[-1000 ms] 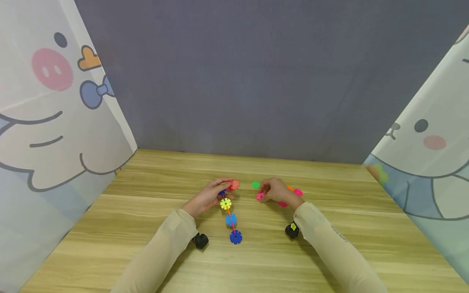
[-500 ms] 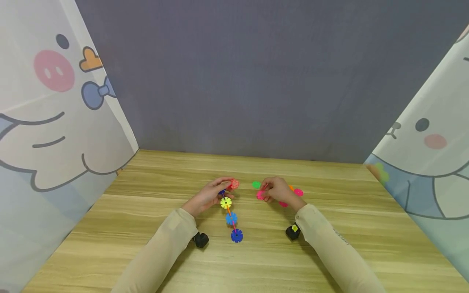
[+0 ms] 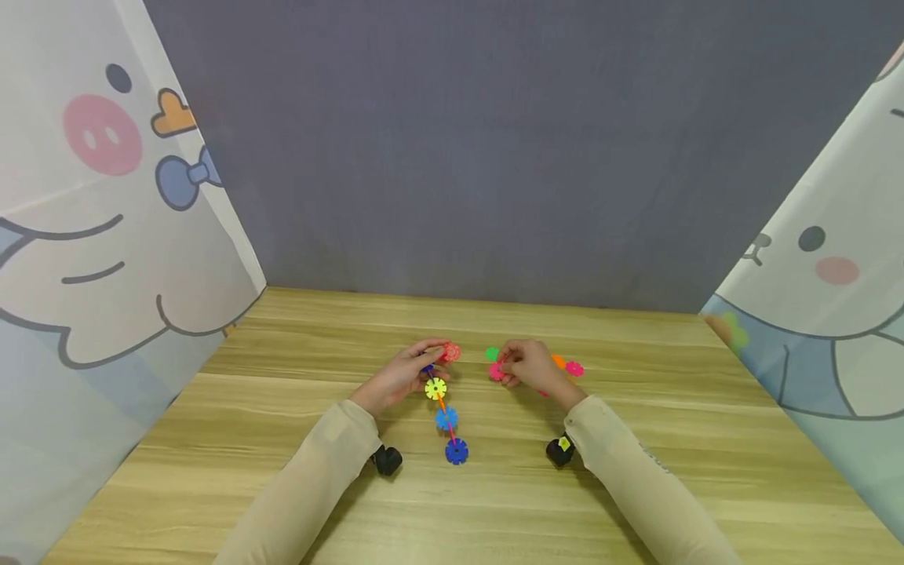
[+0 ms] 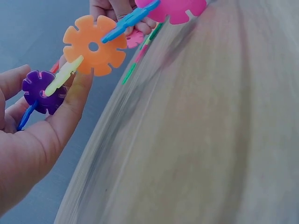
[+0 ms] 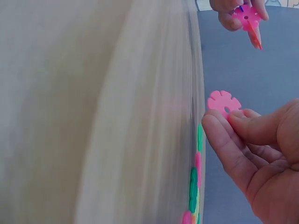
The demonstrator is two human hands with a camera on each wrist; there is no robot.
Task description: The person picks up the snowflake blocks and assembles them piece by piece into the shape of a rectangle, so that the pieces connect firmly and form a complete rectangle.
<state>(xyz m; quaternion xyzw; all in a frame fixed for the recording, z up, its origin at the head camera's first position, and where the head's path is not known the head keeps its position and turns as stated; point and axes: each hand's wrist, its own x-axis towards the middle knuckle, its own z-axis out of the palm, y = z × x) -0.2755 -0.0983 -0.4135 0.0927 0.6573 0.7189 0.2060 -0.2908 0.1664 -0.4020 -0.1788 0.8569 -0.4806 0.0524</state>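
In the head view my left hand (image 3: 401, 378) grips one end of a chain of notched plastic snowflake discs. The chain trails toward me through a yellow disc (image 3: 435, 388) and a light blue disc (image 3: 446, 419) to a dark blue disc (image 3: 457, 451). A coral disc (image 3: 452, 351) sticks out past the left fingertips. The left wrist view shows a purple disc (image 4: 35, 86) between thumb and fingers, with an orange disc (image 4: 105, 58) further along. My right hand (image 3: 531, 367) pinches a loose pink disc (image 5: 222, 101) by its edge, apart from the chain.
On the wooden table (image 3: 600, 518), a green disc (image 3: 491, 354) lies just beyond my right hand. An orange disc (image 3: 559, 361) and another pink disc (image 3: 575, 369) lie to its right. A grey panel (image 3: 466, 157) stands along the back edge.
The right hand has shifted slightly left and away from me, and the pink disc has turned a little in its fingers. The left hand and chain have hardly moved.
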